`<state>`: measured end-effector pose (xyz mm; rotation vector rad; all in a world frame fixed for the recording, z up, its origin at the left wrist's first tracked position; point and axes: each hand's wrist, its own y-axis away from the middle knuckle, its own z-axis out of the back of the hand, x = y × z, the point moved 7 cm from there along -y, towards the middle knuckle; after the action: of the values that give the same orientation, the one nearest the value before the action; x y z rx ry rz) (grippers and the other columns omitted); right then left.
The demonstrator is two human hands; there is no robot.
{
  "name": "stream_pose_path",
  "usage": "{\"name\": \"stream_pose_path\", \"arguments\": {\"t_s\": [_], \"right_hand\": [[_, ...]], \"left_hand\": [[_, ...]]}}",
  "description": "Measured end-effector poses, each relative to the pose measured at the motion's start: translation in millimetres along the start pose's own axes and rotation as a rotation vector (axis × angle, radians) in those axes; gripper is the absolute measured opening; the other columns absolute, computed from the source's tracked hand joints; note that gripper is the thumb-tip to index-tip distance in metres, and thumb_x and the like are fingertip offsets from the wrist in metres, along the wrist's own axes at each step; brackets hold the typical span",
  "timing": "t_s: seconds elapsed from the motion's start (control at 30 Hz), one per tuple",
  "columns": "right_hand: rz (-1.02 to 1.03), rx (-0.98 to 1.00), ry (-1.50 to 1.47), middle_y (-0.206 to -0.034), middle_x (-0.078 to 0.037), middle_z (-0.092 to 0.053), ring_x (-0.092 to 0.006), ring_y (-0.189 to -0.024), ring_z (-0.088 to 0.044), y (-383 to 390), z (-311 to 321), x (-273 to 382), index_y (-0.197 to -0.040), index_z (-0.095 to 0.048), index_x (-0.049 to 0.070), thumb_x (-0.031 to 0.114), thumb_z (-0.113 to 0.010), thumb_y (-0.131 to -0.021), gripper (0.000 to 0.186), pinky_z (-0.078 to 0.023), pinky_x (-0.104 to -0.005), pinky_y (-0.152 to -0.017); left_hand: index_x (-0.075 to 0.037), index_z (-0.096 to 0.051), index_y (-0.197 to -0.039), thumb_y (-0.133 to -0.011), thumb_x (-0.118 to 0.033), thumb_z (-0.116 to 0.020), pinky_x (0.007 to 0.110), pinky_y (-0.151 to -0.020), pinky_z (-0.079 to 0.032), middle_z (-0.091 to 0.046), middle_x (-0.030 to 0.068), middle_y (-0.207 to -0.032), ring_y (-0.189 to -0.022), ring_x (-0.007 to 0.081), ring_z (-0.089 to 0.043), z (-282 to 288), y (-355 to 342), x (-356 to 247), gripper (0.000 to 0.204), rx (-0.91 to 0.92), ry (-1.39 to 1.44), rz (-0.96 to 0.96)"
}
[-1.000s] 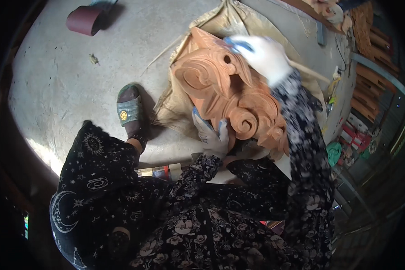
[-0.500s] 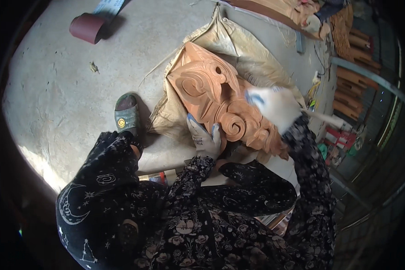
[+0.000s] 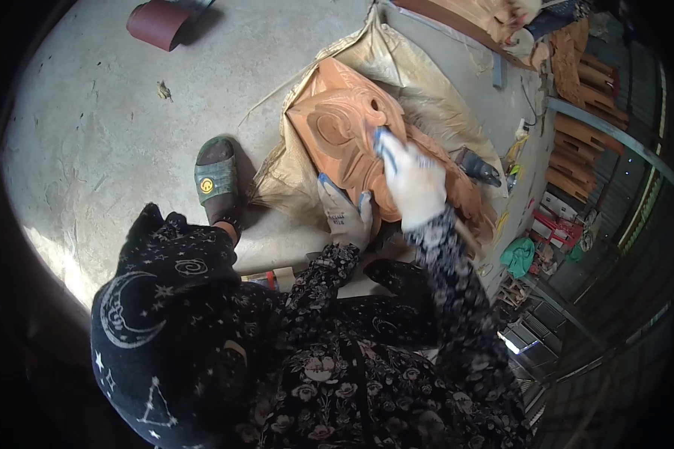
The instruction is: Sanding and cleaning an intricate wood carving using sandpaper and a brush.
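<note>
The right hand, in a white glove with blue fingertips (image 3: 414,183), has moved leftward since half a second ago, from the scrolls on the right to the middle of a carved reddish-brown wooden panel (image 3: 329,133). From where I stand, a maroon curled sheet of abrasive (image 3: 157,26) lies at the grey concrete floor's (image 3: 97,153) far left. Nearer, a foot in a grey-green slide sandal (image 3: 214,176) stands beside the left corner of a crinkled tan ground sheet (image 3: 277,176). The panel rests on that sheet, its pointed end toward the sheet's far corner. At the panel's near edge is the left hand, in a matching glove (image 3: 347,215), thumb and fingers spread against the wood. The right hand's fingers bend onto the panel below its small hole; blur keeps me from telling whether they grip anything. Farther right, a crumpled green cloth (image 3: 518,257) lies near a red case (image 3: 558,228).
</note>
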<state>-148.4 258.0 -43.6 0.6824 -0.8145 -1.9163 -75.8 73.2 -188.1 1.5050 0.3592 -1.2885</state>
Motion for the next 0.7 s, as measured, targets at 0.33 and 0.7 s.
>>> {"name": "stream_pose_path", "arguments": {"t_s": [0.33, 0.7], "right_hand": [[0.038, -0.604, 0.051, -0.084, -0.011, -0.066, -0.0262, -0.079, -0.065, 79, 28, 36, -0.114, -0.062, 0.020, 0.020, -0.053, -0.090, 0.026, -0.051, -0.0376, -0.068], [-0.257, -0.692, -0.598, -0.080, -0.010, -0.066, -0.0277, -0.070, -0.065, 279, -167, 0, -0.107, -0.065, 0.022, 0.024, -0.054, -0.090, 0.021, -0.051, -0.0398, -0.060]], "left_hand": [[0.015, -0.006, -0.139, -0.085, -0.030, -0.061, 0.049, -0.110, -0.021, -0.017, 0.0356, -0.142, -0.131, 0.0483, -0.022, -1, 84, -57, 0.090, 0.030, -0.090, -0.322], [0.015, -0.005, -0.140, -0.086, -0.032, -0.059, 0.046, -0.113, -0.016, -0.015, 0.0361, -0.143, -0.135, 0.0470, -0.018, -10, 167, -18, 0.090, 0.047, -0.285, -0.397]]}}
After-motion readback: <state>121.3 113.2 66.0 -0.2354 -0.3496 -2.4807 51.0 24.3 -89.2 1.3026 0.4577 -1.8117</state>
